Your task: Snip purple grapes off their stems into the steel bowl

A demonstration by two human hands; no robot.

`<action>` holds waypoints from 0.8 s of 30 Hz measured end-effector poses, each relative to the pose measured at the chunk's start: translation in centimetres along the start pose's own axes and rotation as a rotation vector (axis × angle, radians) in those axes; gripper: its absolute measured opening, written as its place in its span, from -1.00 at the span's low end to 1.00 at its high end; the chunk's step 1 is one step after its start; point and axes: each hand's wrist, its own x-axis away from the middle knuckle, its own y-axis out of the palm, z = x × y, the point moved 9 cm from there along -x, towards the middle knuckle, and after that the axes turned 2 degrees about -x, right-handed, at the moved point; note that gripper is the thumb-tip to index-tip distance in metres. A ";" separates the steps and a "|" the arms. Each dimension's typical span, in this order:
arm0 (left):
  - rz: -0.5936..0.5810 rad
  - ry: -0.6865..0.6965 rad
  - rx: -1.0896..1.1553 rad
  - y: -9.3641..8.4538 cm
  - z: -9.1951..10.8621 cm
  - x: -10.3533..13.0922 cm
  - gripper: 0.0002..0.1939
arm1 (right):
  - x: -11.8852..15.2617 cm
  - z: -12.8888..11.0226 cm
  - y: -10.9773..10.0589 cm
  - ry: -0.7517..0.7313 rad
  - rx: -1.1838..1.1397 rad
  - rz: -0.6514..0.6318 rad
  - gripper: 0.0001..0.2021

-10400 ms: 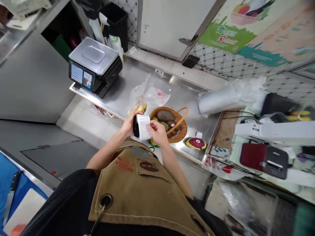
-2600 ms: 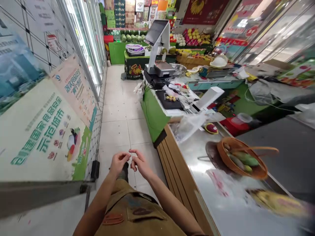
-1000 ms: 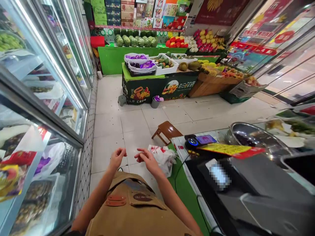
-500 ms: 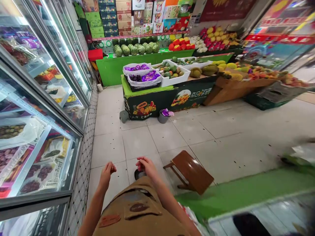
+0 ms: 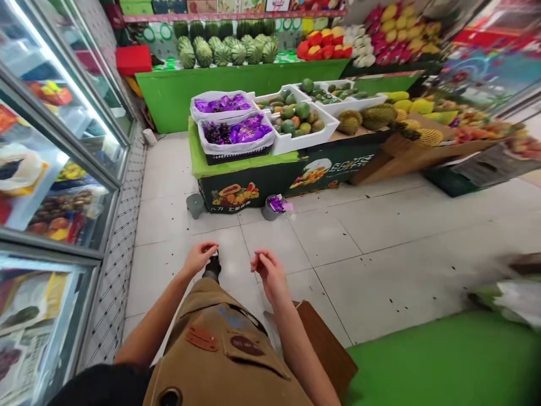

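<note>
My left hand [image 5: 203, 256] hangs in front of the brown apron [image 5: 236, 344], its fingers loosely bent and nothing seen in them. Below its fingertips shows a dark shoe [image 5: 213, 264] on the floor. Level with it on the other side is my right hand [image 5: 269, 272], half curled, its fingers apart, also holding nothing that I can see. Neither hand touches anything. Under my right forearm a brown wooden stool [image 5: 327, 344] is partly hidden. Ahead stands a fruit stand with two lined crates of grapes, the nearer grape crate [image 5: 236, 135] at its left corner.
Glass-fronted fridges [image 5: 95, 225] line the left side. A small grey bin [image 5: 273, 210] and a grey upturned stool-like object [image 5: 195, 205] sit at the stand's foot. Watermelons [image 5: 222, 53] fill the shelf behind. A green-covered surface [image 5: 443, 361] is at lower right.
The view has moved forward: the fruit stand looks nearer and the wooden stool has slid under my right arm. Both hands sit a little higher, and a foot shows ahead.
</note>
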 end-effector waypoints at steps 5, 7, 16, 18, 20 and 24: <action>-0.274 0.161 0.014 12.6 8.4 -16.9 -0.82 | -6.2 0.4 -6.8 -0.004 -0.080 0.357 -0.58; -0.408 0.226 0.055 18.8 12.7 -21.9 -0.83 | -8.9 -0.6 -7.7 -0.026 -0.106 0.465 -0.55; -0.708 0.691 -0.333 32.7 25.3 -38.8 -0.62 | -24.4 -9.9 -5.5 -0.107 -0.128 0.588 -0.62; -0.679 0.655 -0.459 32.0 24.2 -43.7 -0.65 | -28.2 -10.7 -5.2 -0.077 -0.116 0.565 -0.64; -0.602 0.591 -0.532 30.4 23.1 -49.0 -0.68 | -32.3 -11.1 -4.9 -0.029 -0.094 0.527 -0.64; -0.386 0.481 -0.632 27.7 22.5 -59.9 -0.68 | -42.1 -12.5 -4.2 0.067 -0.040 0.396 -0.62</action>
